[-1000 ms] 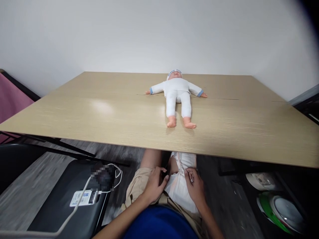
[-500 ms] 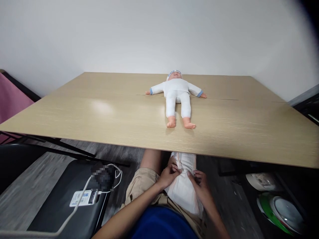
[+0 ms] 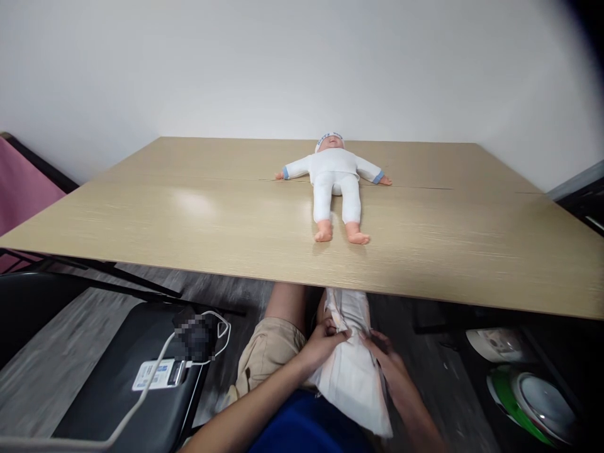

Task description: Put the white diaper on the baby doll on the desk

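Observation:
A white diaper (image 3: 353,371) lies unfolded lengthwise over my right thigh, its far end passing under the table edge. My left hand (image 3: 325,343) grips its left side near the middle, thumb on top and fingers curled at the edge. On the opposite side, my right hand (image 3: 383,353) pinches the right edge, its fingers partly hidden behind the diaper. Beyond the hands, a baby doll (image 3: 336,179) in a white outfit with blue cuffs and a printed headband lies on its back on the table (image 3: 226,233), arms spread and feet toward me.
To the left stands a black chair seat (image 3: 117,352) with a power bank (image 3: 158,375) and a white cable (image 3: 136,406) on it. Below the table at right are a green-and-white round container (image 3: 528,399) and a pale item (image 3: 493,345). A white wall rises behind the table.
The diaper's near end has shifted toward me and to the right, flaring out more. Both hands have moved slightly right and down while keeping hold of its sides.

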`<action>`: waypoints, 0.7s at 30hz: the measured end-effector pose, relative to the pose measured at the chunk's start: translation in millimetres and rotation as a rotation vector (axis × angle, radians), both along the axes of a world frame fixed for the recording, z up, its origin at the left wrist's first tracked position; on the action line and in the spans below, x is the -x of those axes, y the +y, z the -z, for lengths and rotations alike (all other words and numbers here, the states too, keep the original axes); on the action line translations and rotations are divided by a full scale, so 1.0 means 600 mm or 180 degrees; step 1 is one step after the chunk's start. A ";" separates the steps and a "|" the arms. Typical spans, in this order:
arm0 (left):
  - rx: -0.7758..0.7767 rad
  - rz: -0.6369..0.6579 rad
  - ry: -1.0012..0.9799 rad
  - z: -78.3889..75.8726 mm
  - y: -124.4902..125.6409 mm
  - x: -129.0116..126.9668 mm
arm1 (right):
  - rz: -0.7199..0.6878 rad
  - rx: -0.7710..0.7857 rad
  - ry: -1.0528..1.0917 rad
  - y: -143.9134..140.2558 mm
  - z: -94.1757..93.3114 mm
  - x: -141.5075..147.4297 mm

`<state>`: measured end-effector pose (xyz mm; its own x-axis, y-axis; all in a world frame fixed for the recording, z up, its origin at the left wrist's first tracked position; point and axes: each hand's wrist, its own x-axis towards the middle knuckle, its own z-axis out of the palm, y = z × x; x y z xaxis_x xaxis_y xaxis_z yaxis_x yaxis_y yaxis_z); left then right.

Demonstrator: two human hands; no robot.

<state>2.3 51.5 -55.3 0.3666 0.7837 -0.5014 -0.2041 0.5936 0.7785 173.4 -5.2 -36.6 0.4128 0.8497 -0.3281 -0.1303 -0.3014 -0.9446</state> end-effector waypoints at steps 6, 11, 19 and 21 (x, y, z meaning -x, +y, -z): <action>-0.0553 0.0008 -0.0303 -0.204 -0.081 0.042 | -0.0144 0.0249 0.0412 -0.081 -0.120 0.010; -0.1261 0.0336 -0.0198 -0.342 -0.128 0.081 | -0.0284 -0.0525 -0.0141 -0.132 -0.221 -0.015; -0.1469 -0.0262 0.0138 -0.316 -0.020 0.077 | -0.0399 -0.0837 0.0244 0.020 -0.280 0.077; -0.1468 -0.0257 0.0098 -0.300 0.005 0.078 | -0.0420 -0.0876 0.0260 0.044 -0.263 0.089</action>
